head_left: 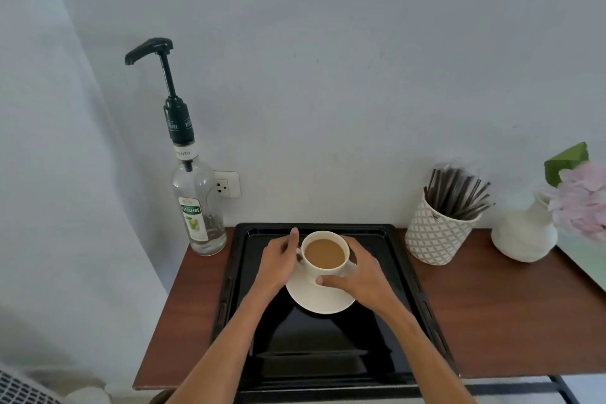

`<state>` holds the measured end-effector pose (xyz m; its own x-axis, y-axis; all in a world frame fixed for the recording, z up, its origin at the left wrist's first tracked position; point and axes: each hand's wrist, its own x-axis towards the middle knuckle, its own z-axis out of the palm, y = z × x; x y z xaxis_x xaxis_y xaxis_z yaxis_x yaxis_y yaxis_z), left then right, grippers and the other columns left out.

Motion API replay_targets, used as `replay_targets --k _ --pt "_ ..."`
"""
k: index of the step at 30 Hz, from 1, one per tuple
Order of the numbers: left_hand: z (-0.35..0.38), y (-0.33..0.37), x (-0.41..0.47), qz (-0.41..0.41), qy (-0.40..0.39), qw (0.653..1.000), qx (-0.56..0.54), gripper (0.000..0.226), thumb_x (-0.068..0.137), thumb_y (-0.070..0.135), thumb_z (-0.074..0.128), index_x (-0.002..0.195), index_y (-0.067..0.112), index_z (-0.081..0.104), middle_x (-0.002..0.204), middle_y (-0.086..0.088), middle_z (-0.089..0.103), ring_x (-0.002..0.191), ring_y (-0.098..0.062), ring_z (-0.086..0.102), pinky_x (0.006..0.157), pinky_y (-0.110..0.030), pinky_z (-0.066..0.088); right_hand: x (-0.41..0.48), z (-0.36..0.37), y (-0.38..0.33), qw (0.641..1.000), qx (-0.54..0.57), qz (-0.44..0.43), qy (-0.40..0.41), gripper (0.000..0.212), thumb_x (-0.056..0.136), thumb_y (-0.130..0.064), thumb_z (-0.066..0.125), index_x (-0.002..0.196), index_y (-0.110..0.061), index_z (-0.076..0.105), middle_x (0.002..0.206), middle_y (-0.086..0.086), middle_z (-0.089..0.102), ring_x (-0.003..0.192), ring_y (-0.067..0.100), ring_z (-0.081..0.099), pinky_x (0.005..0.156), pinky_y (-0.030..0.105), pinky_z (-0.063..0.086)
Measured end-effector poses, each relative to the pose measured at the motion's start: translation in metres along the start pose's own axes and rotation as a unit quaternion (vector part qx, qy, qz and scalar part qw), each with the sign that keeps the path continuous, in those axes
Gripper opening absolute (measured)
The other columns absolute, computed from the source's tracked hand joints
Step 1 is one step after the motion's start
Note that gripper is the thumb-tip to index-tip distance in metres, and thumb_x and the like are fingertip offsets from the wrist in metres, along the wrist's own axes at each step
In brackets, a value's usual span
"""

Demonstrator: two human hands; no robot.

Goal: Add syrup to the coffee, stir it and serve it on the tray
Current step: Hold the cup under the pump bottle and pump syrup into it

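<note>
A white cup (pixel 324 267) of milky coffee stands on a white saucer (pixel 319 300) inside the black tray (pixel 403 272). My left hand (pixel 278 264) grips the cup's handle on its left side. My right hand (pixel 359 277) wraps around the cup's right side, thumb on the front wall. A clear syrup bottle (pixel 198 207) with a tall black pump (pixel 154 49) stands at the table's back left, apart from both hands. Dark stir sticks (pixel 457 193) fill a patterned white pot (pixel 434 233) right of the tray.
The brown wooden table (pixel 492 311) ends at a front edge below the tray. A white vase (pixel 524 233) with pink flowers (pixel 582 197) sits at the far right. A wall socket (pixel 228 184) is behind the bottle. The wall runs close behind everything.
</note>
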<state>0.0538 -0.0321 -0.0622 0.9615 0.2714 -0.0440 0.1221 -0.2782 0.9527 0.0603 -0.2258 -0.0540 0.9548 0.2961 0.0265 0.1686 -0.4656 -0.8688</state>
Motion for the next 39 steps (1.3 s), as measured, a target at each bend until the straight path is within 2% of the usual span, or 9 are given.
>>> replay_targets --k 4,9,14,19,24,29,34,36,39 --pt "0.007 -0.001 0.006 -0.01 0.01 0.999 -0.036 0.062 0.103 0.052 0.04 0.051 0.02 0.051 0.045 0.012 0.054 0.044 0.002 0.048 0.048 -0.011 0.036 0.0 0.0 -0.001 1.0 -0.005 -0.01 0.015 0.077 0.053 -0.053 0.096 0.118 -0.056 0.055 0.118 -0.041 0.062 0.112 -0.016 0.057 0.084 0.009 0.043" --pt "0.005 0.005 0.009 0.024 0.063 0.996 -0.059 0.066 0.102 0.052 0.042 0.05 0.011 0.039 0.044 0.003 0.042 0.043 -0.009 0.039 0.046 -0.014 0.033 0.002 0.0 -0.01 0.999 0.008 -0.027 0.024 0.077 0.053 -0.05 0.097 0.121 -0.048 0.06 0.116 -0.032 0.069 0.111 -0.007 0.064 0.091 0.018 0.049" --pt "-0.001 0.022 0.004 0.048 0.131 0.986 -0.095 0.068 0.102 0.05 0.045 0.044 0.018 0.031 0.039 0.003 0.037 0.036 -0.007 0.035 0.043 -0.014 0.032 0.008 -0.003 -0.026 0.998 0.016 -0.054 0.018 0.077 0.052 -0.052 0.097 0.121 -0.045 0.063 0.116 -0.027 0.072 0.111 -0.002 0.066 0.098 0.028 0.053" --pt "-0.012 0.04 -0.002 0.049 0.188 0.974 -0.114 0.069 0.103 0.044 0.046 0.042 0.018 0.028 0.038 0.003 0.033 0.035 -0.009 0.03 0.041 -0.018 0.03 0.011 -0.005 -0.047 0.996 0.013 -0.088 0.011 0.069 0.054 -0.051 0.097 0.111 -0.059 0.059 0.114 -0.033 0.07 0.108 -0.008 0.066 0.087 0.016 0.049" --pt "-0.029 0.056 -0.012 0.034 0.214 0.966 -0.139 0.062 0.102 0.035 0.05 0.047 0.018 0.029 0.045 0.002 0.032 0.044 -0.011 0.03 0.046 -0.02 0.028 0.012 -0.006 -0.071 0.993 0.017 -0.114 -0.008 0.064 0.056 -0.046 0.098 0.111 -0.049 0.063 0.112 -0.03 0.071 0.105 -0.006 0.067 0.081 0.003 0.048" --pt "-0.052 0.072 -0.019 0.024 0.236 0.962 -0.135 0.061 0.101 0.032 0.053 0.046 0.019 0.03 0.042 0.005 0.032 0.039 -0.008 0.03 0.043 -0.017 0.028 0.013 -0.001 -0.095 0.99 0.037 -0.131 -0.03 0.063 0.058 -0.041 0.098 0.112 -0.04 0.066 0.109 -0.028 0.073 0.102 -0.004 0.069 0.079 0.006 0.05" --pt "-0.069 0.081 -0.03 0.009 0.268 0.951 -0.155 0.052 0.101 0.034 0.05 0.058 0.007 0.045 0.055 -0.012 0.043 0.052 -0.019 0.041 0.052 -0.029 0.036 0.012 0.006 -0.119 0.987 0.046 -0.15 -0.046 0.065 0.058 -0.04 0.099 0.114 -0.04 0.065 0.11 -0.026 0.073 0.104 -0.002 0.069 0.08 0.008 0.052" --pt "-0.076 0.084 -0.035 0.005 0.283 0.946 -0.159 0.049 0.102 0.033 0.049 0.06 0.006 0.049 0.057 -0.012 0.045 0.052 -0.018 0.041 0.049 -0.023 0.036 0.012 0.008 -0.128 0.985 0.046 -0.158 -0.053 0.066 0.058 -0.04 0.099 0.114 -0.041 0.064 0.111 -0.027 0.072 0.105 -0.002 0.068 0.081 0.008 0.052" --pt "-0.087 0.092 -0.042 0.005 0.289 0.94 -0.182 0.047 0.101 0.031 0.049 0.061 0.006 0.048 0.059 -0.013 0.043 0.058 -0.023 0.04 0.055 -0.032 0.035 0.011 0.01 -0.14 0.982 0.045 -0.172 -0.06 0.067 0.059 -0.041 0.098 0.116 -0.042 0.063 0.112 -0.029 0.071 0.105 -0.002 0.067 0.082 0.012 0.053"
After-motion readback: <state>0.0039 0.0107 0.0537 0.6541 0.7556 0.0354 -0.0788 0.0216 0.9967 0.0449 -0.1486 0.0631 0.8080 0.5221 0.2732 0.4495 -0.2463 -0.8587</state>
